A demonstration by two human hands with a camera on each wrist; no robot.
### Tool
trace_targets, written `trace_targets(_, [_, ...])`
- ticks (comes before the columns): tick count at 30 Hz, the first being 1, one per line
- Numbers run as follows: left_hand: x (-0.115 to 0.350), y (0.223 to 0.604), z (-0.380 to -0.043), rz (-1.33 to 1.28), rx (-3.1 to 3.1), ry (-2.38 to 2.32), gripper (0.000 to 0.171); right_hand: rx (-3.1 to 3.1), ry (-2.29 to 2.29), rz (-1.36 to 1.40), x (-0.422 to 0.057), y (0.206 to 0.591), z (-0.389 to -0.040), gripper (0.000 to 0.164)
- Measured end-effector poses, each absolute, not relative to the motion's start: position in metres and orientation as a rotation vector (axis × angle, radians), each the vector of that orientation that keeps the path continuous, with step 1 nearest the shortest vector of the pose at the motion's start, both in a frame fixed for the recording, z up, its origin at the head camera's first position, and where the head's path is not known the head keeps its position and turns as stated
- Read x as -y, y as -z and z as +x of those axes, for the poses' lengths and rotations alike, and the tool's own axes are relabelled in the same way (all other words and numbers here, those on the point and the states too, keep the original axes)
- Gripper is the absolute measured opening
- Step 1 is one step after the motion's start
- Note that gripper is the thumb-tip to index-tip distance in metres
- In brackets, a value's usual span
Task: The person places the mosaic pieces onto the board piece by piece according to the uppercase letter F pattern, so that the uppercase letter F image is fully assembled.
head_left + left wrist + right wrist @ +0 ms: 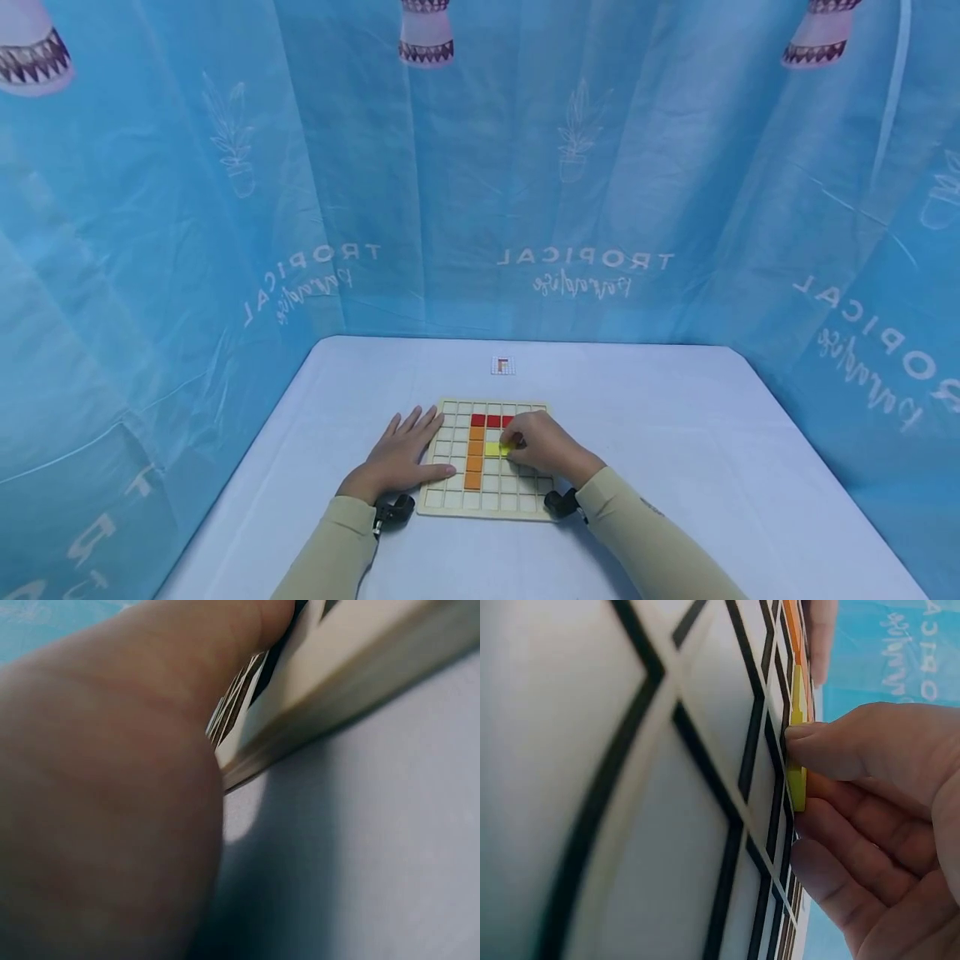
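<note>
A wooden grid board (480, 515) with pale square cells lies on the white table. Red square tiles (492, 422) form a row near its far side, and a column of orange square tiles (476, 450) runs toward the near side. Beside that column sits a yellow square tile (491, 449). My right hand (543, 444) pinches another yellow tile (798, 787) just to its right, thumb on top and fingertips at the tile's edge, right at the grid. Spread flat, my left hand (401, 454) rests over the board's left edge, thumb reaching onto the cells.
A small card (502, 365) with a coloured grid pattern lies on the white table (660, 417) beyond the board. Blue printed curtains (480, 183) hang behind the table and at both sides. A dark wrist camera (560, 503) overlaps the board's near right corner.
</note>
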State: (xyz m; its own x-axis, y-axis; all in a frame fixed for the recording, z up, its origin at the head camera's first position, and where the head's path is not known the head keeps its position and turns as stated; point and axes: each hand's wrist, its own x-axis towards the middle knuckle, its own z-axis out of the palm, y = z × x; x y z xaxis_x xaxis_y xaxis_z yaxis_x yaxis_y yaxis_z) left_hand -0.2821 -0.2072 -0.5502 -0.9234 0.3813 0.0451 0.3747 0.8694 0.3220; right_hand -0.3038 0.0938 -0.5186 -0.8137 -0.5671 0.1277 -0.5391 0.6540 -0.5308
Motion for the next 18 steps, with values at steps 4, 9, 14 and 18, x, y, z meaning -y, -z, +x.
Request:
trace_targets(4, [0.206,0.551,-0.283,0.623,-3.017,-0.528,0.108,-2.820,0.898,-0.888,-0.094,0.519,-0.303,0.016])
trace_targets(9, [0.203,0.553,-0.283,0.623,-3.015,-0.516,0.108,-2.818,0.925,-0.821,-0.098,0.521,-0.300,0.022])
trace_targets(14, [0.201,0.552,-0.284,0.633,-3.012,-0.542,0.108,-2.829,0.939,-0.808,-0.110,0.517,-0.297,0.026])
trace_targets(18, [0.203,0.553,-0.284,0.624,-3.007,-0.553,0.108,-2.855,0.990,-0.784,-0.128,0.512,-0.296,0.024])
